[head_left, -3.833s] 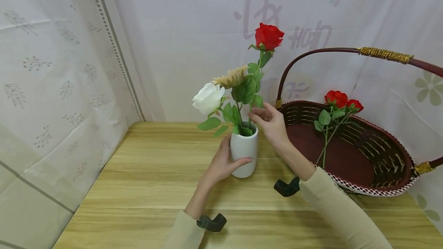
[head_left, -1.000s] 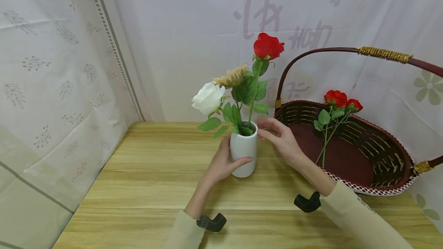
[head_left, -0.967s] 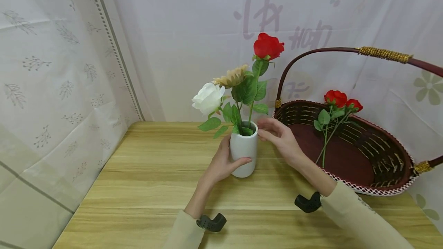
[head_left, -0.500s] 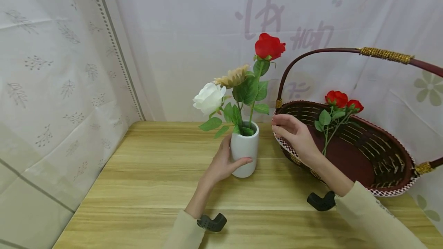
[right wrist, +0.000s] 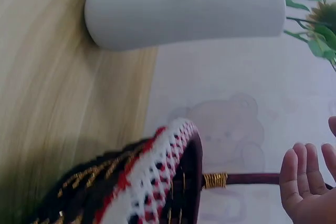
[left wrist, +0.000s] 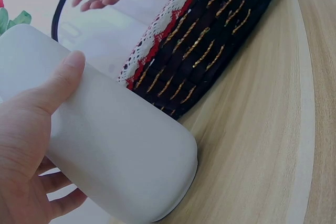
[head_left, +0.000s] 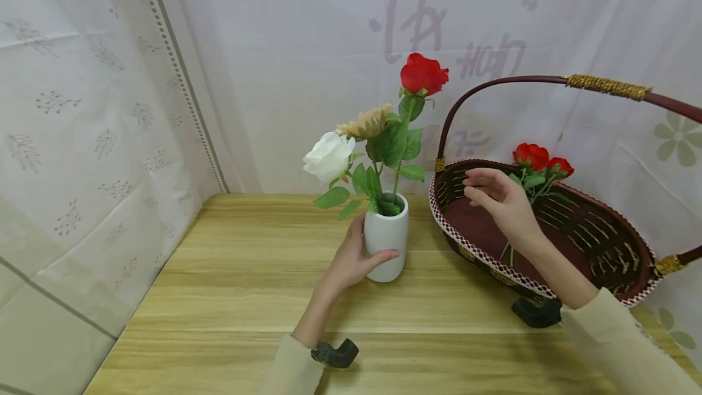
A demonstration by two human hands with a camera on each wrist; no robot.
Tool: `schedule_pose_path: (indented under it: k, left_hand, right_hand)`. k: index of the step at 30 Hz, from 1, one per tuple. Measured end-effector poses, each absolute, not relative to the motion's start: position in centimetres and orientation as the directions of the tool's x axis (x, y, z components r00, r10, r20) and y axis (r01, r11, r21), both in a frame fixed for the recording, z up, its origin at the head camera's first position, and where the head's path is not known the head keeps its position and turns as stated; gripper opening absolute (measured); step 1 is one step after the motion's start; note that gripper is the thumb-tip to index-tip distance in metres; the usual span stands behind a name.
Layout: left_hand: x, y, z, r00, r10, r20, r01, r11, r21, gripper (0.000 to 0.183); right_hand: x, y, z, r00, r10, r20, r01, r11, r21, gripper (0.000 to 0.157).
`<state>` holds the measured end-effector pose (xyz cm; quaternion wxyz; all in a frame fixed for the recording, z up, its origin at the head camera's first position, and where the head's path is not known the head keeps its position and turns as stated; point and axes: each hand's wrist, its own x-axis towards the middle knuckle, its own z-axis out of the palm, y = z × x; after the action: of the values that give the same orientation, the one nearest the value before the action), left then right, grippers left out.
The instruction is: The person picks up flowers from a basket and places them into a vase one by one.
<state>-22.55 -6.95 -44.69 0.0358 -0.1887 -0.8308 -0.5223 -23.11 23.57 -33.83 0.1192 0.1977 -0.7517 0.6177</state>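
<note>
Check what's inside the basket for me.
Two red flowers rest in the basket, blooms toward its far side. The right hand covers part of their greenery; the basket's near inner wall is hidden too.

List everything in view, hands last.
Table: one, yellow-brown, across the lower view
Basket: one, dark brown, table's right
Vase: one, white, on table, left of basket
White rose: one, white, in vase, left
Beige flower: one, beige, in vase, middle
Tall rose: one, red, in vase, right
Red blooms: two, red, inside basket
Printed cloth: count unclear, whitish, behind and left of table
Wrist devices: two, black, one per wrist
Sleeves: two, beige, one per arm
Left hand: one, gripping the vase
Right hand: one, over the basket
</note>
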Motion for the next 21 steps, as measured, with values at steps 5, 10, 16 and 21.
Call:
schedule_pose_path:
  k: [5,10,16,21]
  left_hand:
    - [-22.6,-7.0,-44.7,-0.927,0.275,0.257,0.350,0.380,0.856,0.099]
    - [-22.5,-7.0,-44.7,-0.925,0.279,0.259,0.353,0.376,0.856,0.100]
    - [-22.5,-7.1,-44.7,-0.925,0.284,0.252,0.350,0.380,0.856,0.101]
    - [-22.6,-7.1,-44.8,-0.924,0.284,0.255,0.352,0.376,0.857,0.101]
  right_hand:
    - [-22.8,24.5,-33.1,-0.901,-0.124,0.415,-0.433,0.237,-0.870,0.029]
    - [-22.8,25.5,-32.6,-0.922,-0.080,0.380,-0.379,0.396,-0.836,0.027]
    - [-23.1,27.2,-32.3,-0.941,-0.027,0.338,-0.307,0.492,-0.815,0.028]
    - [-23.6,28.6,-32.4,-0.957,0.014,0.290,-0.236,0.546,-0.804,0.035]
